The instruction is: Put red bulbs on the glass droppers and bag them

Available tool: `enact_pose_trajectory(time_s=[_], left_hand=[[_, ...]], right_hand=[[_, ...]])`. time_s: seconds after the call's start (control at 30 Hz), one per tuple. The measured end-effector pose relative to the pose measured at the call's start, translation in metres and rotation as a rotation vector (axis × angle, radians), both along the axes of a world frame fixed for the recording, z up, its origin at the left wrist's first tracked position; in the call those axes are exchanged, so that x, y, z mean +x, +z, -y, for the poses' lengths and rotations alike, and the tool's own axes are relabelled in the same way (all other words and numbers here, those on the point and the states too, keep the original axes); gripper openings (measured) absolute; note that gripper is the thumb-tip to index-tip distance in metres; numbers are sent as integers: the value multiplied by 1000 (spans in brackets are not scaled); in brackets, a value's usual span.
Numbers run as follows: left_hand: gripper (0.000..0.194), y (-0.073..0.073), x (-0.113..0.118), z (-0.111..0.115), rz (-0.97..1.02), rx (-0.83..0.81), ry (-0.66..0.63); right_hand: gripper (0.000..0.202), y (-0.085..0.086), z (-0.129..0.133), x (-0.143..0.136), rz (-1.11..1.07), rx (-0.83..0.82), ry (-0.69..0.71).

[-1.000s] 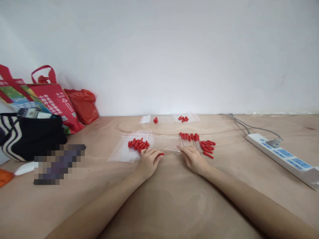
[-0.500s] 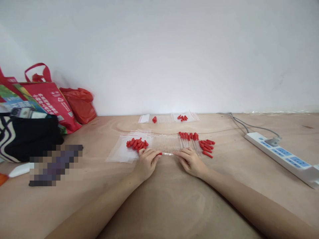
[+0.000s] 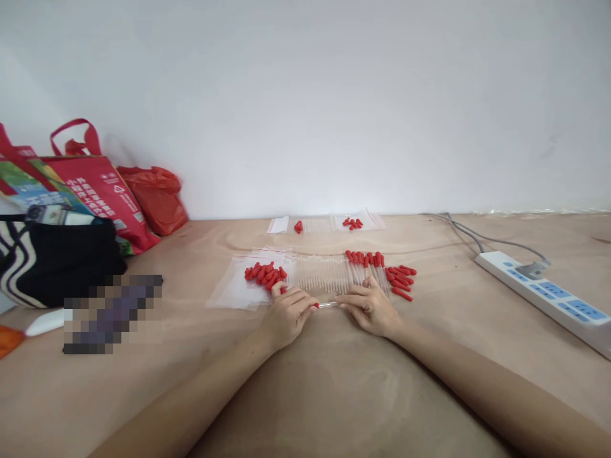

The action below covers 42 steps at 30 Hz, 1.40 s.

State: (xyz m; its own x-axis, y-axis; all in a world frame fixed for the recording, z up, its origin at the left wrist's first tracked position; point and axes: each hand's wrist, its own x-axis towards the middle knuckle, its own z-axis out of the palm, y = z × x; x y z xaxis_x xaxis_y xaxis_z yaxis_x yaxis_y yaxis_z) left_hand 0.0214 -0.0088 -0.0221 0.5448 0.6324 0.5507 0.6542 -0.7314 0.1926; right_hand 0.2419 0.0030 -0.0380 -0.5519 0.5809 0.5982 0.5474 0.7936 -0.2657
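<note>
My left hand [image 3: 289, 313] is closed on a red rubber dropper bulb [image 3: 316, 306], with only its tip showing. My right hand [image 3: 371, 308] pinches a thin glass dropper tube [image 3: 328, 305], which spans the gap and meets the bulb. Whether the tube sits inside the bulb is too small to tell. Beyond my hands lies a row of bare glass tubes [image 3: 317, 273]. Loose red bulbs [image 3: 265, 275] are heaped on clear zip bags [image 3: 231, 289] by my left hand. Near my right hand are tubes with bulbs fitted [image 3: 365, 258] and more red bulbs [image 3: 401, 280].
Farther back are another small group of bulbs [image 3: 353, 224] and a paper slip [image 3: 278, 224]. A white power strip [image 3: 544, 294] with a grey cable lies right. At left stand a red shopping bag [image 3: 102, 197], a red plastic bag [image 3: 155, 197] and a black bag [image 3: 67, 261].
Both hands have come slightly nearer to me, holding the bulb and tube, and the tube is now tilted a little. The camera view has shifted slightly.
</note>
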Motion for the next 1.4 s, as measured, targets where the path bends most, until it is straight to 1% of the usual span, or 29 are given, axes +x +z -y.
enact_pose_trajectory(time_s=[0.17, 0.4, 0.6, 0.77, 0.87, 0.97, 1.03, 1.1, 1.17, 1.23, 1.3, 1.4], left_hand=[[21, 2, 2, 1, -19, 50, -27], [19, 3, 3, 4, -106, 107, -69], [20, 3, 4, 4, -153, 131, -107], [20, 2, 3, 3, -176, 111, -79], [20, 3, 4, 2, -182, 84, -34], [18, 5, 3, 2, -140, 63, 11], [21, 6, 2, 1, -94, 73, 66], [28, 5, -1, 0, -72, 78, 124], [29, 4, -3, -2, -77, 61, 150], [27, 3, -3, -3, -92, 34, 149], [26, 2, -3, -4, -102, 17, 143], [25, 0, -3, -4, -106, 0, 147]], right_hand=[[20, 4, 5, -2, 41, 45, -17], [20, 8, 9, -5, 80, 160, 19], [21, 8, 10, -10, 98, 146, 32], [23, 10, 9, -11, 163, 112, 15], [23, 19, 9, -12, 271, 140, -26], [21, 30, 8, -9, 401, 168, -65], [22, 36, 4, -1, 432, 150, -131], [21, 42, -5, 12, 369, 73, -279], [20, 45, -18, 28, 215, -72, -481], [19, 45, -30, 42, 56, -236, -644], [22, 42, -40, 51, -40, -359, -719], [20, 33, -46, 54, -67, -438, -739]])
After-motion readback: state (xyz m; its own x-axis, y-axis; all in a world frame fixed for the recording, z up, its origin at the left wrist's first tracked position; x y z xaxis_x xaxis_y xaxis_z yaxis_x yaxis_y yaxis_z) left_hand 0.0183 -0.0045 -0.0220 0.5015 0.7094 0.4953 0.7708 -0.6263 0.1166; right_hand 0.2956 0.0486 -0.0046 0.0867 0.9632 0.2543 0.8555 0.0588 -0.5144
